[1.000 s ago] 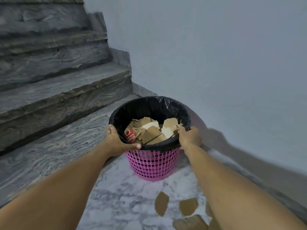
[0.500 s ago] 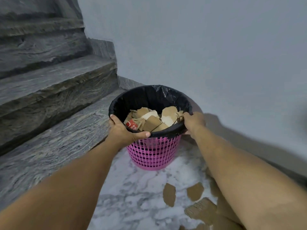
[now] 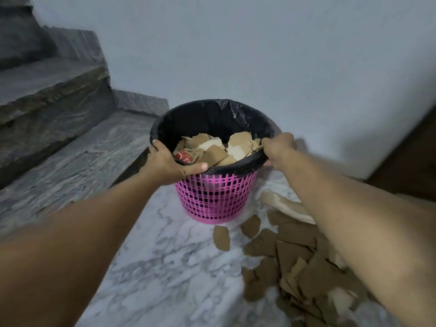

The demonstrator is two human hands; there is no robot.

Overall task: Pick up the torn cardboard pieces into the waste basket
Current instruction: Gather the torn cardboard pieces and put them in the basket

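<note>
Starting at the left: gripping the near-left rim of the waste basket [image 3: 215, 197] with the left hand [image 3: 168, 162], thumb lying along the black bin liner [image 3: 212, 114], fingers curling over the edge. Sitting just beside the bottom stair [image 3: 70, 166], on the marble floor [image 3: 165, 267], and already holding a heap of cardboard pieces in the basket [image 3: 217, 149] reaching close to the rim. Risking, in my judgement, a spill if tilting or jerking the basket while shifting it, with the top pieces lying loose and high. Also risking dragging the thin liner off the rim, since both grips are bearing on plastic rather than on the pink mesh alone. Clutching the right rim with the right hand [image 3: 278, 147], fingers closing round the liner edge. Further right, lying scattered on the floor near the base and well under the right forearm: many torn cardboard pieces [image 3: 295, 256]. Possibly setting the basket down on these and pinning some underneath, or scattering them with the arm.
</note>
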